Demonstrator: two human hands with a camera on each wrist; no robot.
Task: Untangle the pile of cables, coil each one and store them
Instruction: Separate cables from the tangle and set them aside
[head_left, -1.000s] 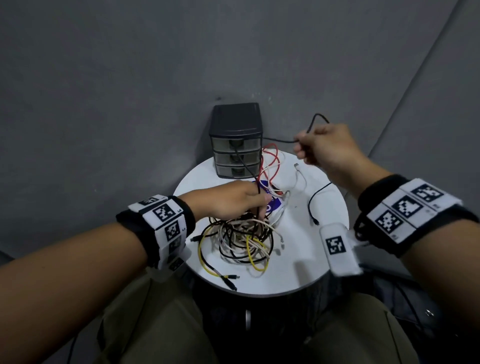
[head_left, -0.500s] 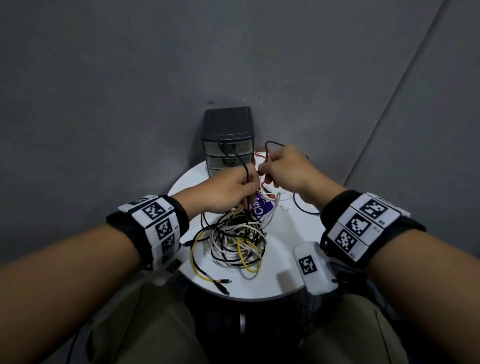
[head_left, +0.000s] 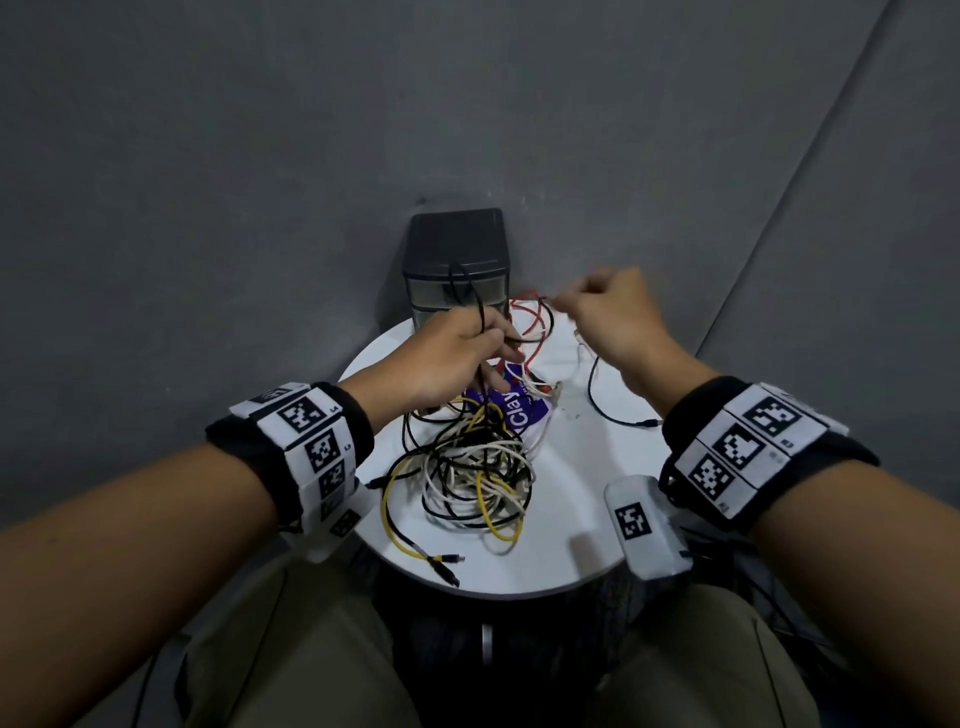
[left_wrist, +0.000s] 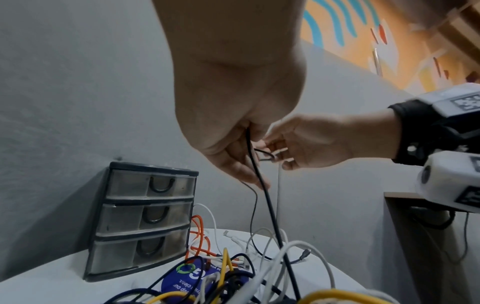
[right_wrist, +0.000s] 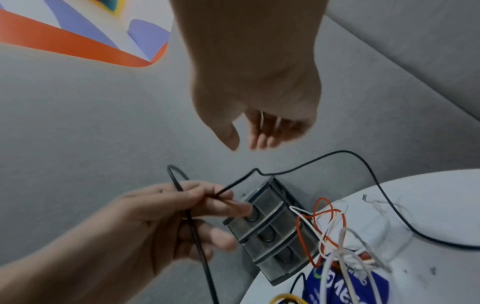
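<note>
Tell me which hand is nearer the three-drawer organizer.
Left. The left hand, gripping the black cable, sits right in front of the three-drawer organizer, overlapping its lower drawers in the head view. The right hand hangs off to the organizer's right, apart from it.

— What's the right hand (right_wrist: 255, 107) doing?
— It hangs loose above everything, fingers (right_wrist: 262, 135) slack, nothing clearly gripped.
— And the left hand (right_wrist: 166, 218)?
— Its fingers pinch a black cable (right_wrist: 363, 164), which loops up, then trails down onto the white desk (right_wrist: 441, 205).
— Anything else there?
— A small drawer unit (right_wrist: 275, 236), tilted in view, with orange and white cables (right_wrist: 327, 228) tangled beside it over a blue label (right_wrist: 363, 286).
</note>
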